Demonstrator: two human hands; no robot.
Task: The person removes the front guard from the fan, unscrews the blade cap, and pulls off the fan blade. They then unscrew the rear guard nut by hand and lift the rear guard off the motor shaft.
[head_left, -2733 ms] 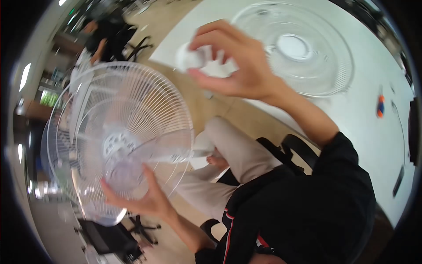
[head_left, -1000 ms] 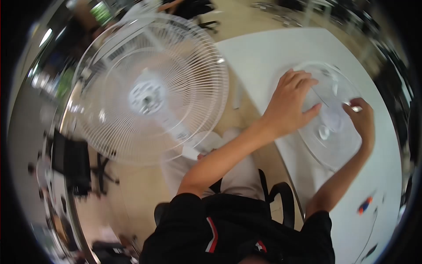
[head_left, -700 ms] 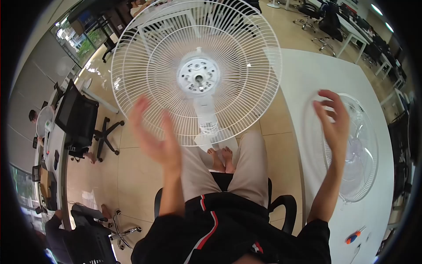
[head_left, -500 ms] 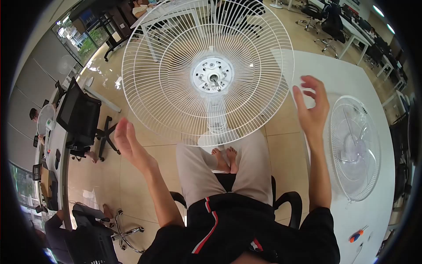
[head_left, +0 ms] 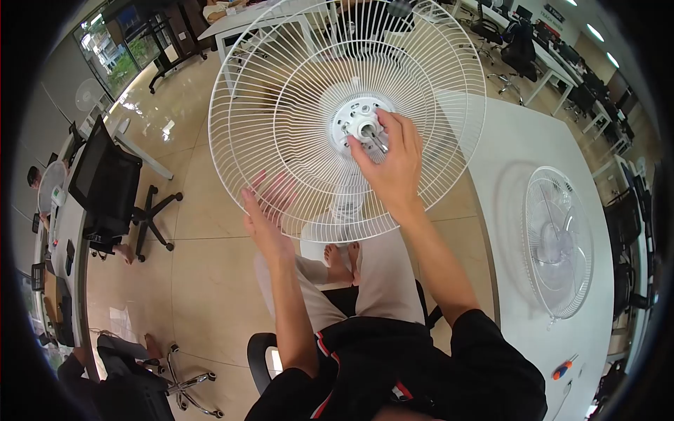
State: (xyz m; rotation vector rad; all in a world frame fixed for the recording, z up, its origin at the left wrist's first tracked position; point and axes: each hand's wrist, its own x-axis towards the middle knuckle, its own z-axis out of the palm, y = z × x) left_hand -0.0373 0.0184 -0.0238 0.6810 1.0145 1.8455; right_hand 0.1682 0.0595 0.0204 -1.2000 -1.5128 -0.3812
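Observation:
A round white wire fan guard [head_left: 295,105] faces me on its stand, with a white hub [head_left: 345,116] and a metal shaft [head_left: 379,144] at its centre. My right hand [head_left: 394,165] is in front of the hub, its thumb and fingers spread around the base of the shaft; whether they touch it is hard to tell. At the guard's lower left rim is my left hand [head_left: 267,221], fingers apart, some of them seen behind the wires.
On the white table [head_left: 505,154] at the right lie a second guard with clear blades [head_left: 558,242] and an orange-and-blue screwdriver [head_left: 563,369]. Office chairs [head_left: 112,175] and a seated person [head_left: 84,372] are on the left.
My right hand has moved left from beside the guard to its hub. My left hand has come right to the lower left rim. The view has shifted somewhat.

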